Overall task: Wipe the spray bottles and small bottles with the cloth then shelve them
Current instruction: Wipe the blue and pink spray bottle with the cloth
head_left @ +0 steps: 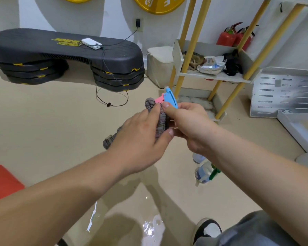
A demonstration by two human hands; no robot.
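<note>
Two hands meet mid-air: left hand [140, 137] clamps the grey cloth [160, 119] round the spray bottle [171, 98], its blue-pink head poking out at one o'clock; right hand [187, 125] grips, seemingly, its neck. Another bottle [204, 173] lies at five o'clock.

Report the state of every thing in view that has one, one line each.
Blue-headed spray bottle: held up, body mostly covered.
Cloth: bunched round that bottle, one end hanging.
Left hand: grips the cloth.
Right hand: grips the spray bottle.
Green-trigger bottle: on the floor, untouched.
Power bank: cabled, lying on the black step platform.
</note>
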